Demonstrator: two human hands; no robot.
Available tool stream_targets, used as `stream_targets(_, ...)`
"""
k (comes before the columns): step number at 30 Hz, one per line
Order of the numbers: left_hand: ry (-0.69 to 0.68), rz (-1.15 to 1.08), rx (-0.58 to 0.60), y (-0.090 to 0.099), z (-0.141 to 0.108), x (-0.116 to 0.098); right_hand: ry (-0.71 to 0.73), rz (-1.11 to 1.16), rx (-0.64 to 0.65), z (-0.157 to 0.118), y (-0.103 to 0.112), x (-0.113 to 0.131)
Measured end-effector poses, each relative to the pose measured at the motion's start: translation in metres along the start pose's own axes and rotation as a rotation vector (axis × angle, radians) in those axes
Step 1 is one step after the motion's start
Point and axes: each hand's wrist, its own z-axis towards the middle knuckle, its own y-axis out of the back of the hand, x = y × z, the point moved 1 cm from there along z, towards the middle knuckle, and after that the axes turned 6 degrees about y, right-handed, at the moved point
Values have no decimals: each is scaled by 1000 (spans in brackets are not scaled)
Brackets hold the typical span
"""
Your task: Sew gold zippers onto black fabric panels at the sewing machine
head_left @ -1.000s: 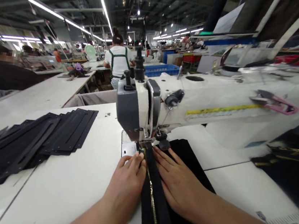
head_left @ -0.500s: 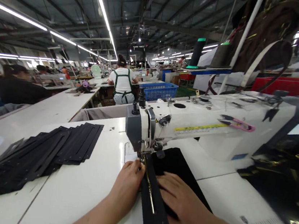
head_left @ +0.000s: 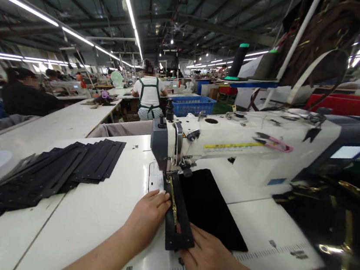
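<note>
A narrow black panel (head_left: 184,214) with a gold-toothed zipper (head_left: 175,209) in its slot lies under the presser foot of a white sewing machine (head_left: 235,135). My left hand (head_left: 149,212) is closed at the panel's left edge, just in front of the needle area; its thumb is hidden. At the near right corner, my right hand (head_left: 206,256) has its fingers around the panel's edge. A larger black piece (head_left: 212,209) spreads to the right of the zipper panel, partly beneath the machine arm.
Overlapping black slotted panels (head_left: 64,169) lie on the left of the white table (head_left: 90,224). Pink-handled thread snips (head_left: 275,142) rest against the machine arm. Thread cones (head_left: 238,61) stand behind it. A co-worker in a green apron (head_left: 149,92) sits ahead, beside a blue crate (head_left: 193,106).
My right hand has slid toward me, from the panel's right side to its near corner. My left hand has shifted slightly left along the edge. The zipper panel now sits further forward under the machine.
</note>
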Motion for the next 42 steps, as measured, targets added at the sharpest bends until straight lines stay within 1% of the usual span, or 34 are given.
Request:
stream_targets(3, 8, 10, 19, 1, 2, -2, -29, 16, -50, -3, -4, 0)
stream_targets(7, 20, 21, 23, 1, 7, 0, -53, 37, -45, -2, -5, -4)
stream_targets(15, -49, 16, -11, -9, 16, 13, -46, 51, 79, 4, -6, -21)
stream_targets(20, -7, -15, 2, -11, 24, 24, -64, 49, 144, 8, -9, -35)
stream_targets(25, 0, -12, -10, -18, 30, 37, -82, 80, 202, 10, -21, -50)
stream_targets(27, 5, -19, -13, -21, 31, 40, -88, 91, 198, 9, -26, -54)
stream_targets(30, 8, -48, -27, -18, 29, 39, -109, 85, 146, 8, -25, -55)
stream_targets(32, 24, -90, -19, -13, 25, 34, -176, 103, 135, 10, -21, -53)
stream_targets(33, 51, -118, -8, -11, 23, 31, -232, 114, 148, 12, -20, -52)
stream_targets(35, 149, -185, 17, -6, 20, 23, -363, 117, 197, 19, -18, -51)
stream_targets(38, 318, -292, 32, -3, 16, 15, -543, 80, 255, 31, -22, -56)
stream_targets(40, 369, -337, 28, -3, 14, 14, -608, 108, 288, 39, -26, -64)
stream_targets(42, 374, -335, 21, -5, 12, 14, -621, 150, 326, 44, -28, -72)
